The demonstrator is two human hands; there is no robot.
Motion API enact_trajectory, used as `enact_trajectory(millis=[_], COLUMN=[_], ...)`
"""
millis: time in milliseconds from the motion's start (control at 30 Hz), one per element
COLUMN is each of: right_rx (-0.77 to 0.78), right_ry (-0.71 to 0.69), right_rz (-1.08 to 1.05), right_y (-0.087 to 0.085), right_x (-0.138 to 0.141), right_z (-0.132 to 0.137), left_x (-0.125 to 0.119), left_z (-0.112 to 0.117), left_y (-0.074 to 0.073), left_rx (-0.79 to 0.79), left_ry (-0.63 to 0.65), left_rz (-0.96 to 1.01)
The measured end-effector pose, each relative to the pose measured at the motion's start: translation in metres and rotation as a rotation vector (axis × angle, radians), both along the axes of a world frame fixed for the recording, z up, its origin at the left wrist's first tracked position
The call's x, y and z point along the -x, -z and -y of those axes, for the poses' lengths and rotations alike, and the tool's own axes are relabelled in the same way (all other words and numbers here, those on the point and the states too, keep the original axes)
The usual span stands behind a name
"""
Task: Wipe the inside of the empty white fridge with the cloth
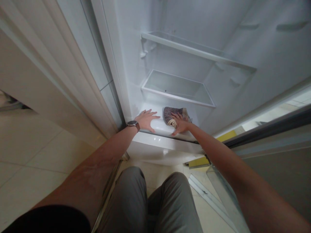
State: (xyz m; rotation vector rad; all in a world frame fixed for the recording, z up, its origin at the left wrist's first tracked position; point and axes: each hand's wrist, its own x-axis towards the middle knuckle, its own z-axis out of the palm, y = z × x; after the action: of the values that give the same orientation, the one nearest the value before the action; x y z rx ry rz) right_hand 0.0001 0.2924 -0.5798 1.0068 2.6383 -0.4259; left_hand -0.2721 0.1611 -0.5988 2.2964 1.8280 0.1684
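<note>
Your folded cloth point(167, 112) lies on the fridge's bottom point(157, 125), under your right hand point(181, 124), its fingers spread over the fabric. Your left hand point(145, 121), fingers wide, is near the left wall point(125, 74). A glass shelf point(179, 84) sits above both; another shelf point(199, 51) is higher.

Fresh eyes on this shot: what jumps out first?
Likely the dark cloth under the spread right hand, at the bottom of the white, open fridge. Next, the left hand, fingers spread, to the left of the cloth, with a watch on its wrist. Then the upper shelf and lower shelf, beyond the hands inside the fridge.
</note>
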Motion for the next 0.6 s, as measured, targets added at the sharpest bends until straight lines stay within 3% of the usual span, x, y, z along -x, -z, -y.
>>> enact_trajectory(millis=[600], right_rx=[0.001], right_ry=[-0.016], right_rz=[-0.002], right_y=[-0.0001], right_x=[-0.0007], right_z=[-0.0009], left_x=[0.0009], left_z=[-0.0004], left_y=[0.0011], left_rx=[-0.002], left_ry=[0.001], left_rz=[0.007])
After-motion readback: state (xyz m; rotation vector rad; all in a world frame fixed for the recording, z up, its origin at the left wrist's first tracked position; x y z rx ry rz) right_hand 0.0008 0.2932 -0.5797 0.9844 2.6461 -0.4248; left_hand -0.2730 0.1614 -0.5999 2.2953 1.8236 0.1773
